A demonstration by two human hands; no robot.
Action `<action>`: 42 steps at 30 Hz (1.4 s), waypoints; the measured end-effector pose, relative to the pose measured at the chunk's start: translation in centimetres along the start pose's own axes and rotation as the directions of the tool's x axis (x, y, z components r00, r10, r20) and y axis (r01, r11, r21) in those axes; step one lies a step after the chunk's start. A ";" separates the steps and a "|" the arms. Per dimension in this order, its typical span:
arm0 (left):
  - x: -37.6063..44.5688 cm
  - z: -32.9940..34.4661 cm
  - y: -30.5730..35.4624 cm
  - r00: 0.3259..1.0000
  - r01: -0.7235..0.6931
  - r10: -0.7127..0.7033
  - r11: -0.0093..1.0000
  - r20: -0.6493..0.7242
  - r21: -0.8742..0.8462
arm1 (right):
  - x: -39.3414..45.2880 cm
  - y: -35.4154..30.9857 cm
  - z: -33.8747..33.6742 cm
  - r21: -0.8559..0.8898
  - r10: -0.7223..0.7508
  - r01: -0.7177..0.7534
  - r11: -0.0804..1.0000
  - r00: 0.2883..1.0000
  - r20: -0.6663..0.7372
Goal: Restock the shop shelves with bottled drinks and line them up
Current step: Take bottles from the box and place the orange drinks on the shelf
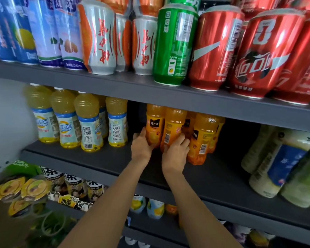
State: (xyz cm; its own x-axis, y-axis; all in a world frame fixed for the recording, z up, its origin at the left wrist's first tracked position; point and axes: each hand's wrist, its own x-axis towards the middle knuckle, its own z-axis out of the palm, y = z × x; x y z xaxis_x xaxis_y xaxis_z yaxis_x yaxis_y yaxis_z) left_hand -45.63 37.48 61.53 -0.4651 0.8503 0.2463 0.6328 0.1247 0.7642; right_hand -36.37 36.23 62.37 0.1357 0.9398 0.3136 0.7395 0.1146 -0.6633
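- Left hand (141, 144): I have it wrapped around the lower body of the leftmost orange juice bottle (154, 125), thumb on the near face, fingers behind and out of my sight.
- Right hand (175, 154): it grasps the base of the second orange bottle (174, 129), just right of the first; the fingers curl over the label beside the barcode.
- Task items: both held bottles stand upright on the middle shelf (213, 178), touching each other, set well back from its front lip. Just beyond my right hand stands a third orange bottle (202, 138), with more of the same behind it.
- Beyond my left hand, across a dark gap, is a row of pale yellow bottles (87, 122); far to my right, pale green bottles (277, 163) lean at the frame edge.
- Above both hands, cans (175, 45) crowd the upper shelf.
- Judged step: sliding the pair into line with their neighbours.
- Risk one: both grips are low, so a quick push could tip a tall bottle backward into the row behind.
- Risk two: my right knuckles sit close to the third bottle; a sideways shove could knock it out of line.
- Risk three: labels face different ways, so the row may end up uneven unless I turn them.
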 end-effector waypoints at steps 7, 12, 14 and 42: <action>-5.0 -3.1 -2.6 0.957 -0.190 0.150 0.971 -0.247 -0.147 | -3.4 0.0 0.6 0.213 -0.103 0.139 0.967 0.980 -0.170; -11.8 -8.9 -8.6 0.885 -0.192 0.128 0.976 -0.448 -0.100 | -9.4 -3.6 1.2 0.318 -0.384 0.441 0.839 0.895 -0.227; -14.9 -11.5 -12.5 0.877 -0.071 0.004 0.990 -0.481 -0.121 | -12.7 -5.8 2.2 0.402 -0.448 0.480 0.780 0.876 -0.178; -60.9 -6.1 -72.2 0.689 0.716 -0.723 0.671 -0.042 0.194 | -73.9 29.3 51.5 -0.007 0.221 0.749 0.662 -0.187 0.957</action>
State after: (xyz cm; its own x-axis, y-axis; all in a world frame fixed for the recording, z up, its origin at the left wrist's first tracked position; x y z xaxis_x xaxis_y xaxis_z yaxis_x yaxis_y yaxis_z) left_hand -66.78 -26.39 -5.06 -0.8044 0.4744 -0.3575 0.2119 0.7914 0.5733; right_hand -58.69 -13.32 -15.28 -0.4926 0.1579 -0.8558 0.5958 0.7779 -0.1994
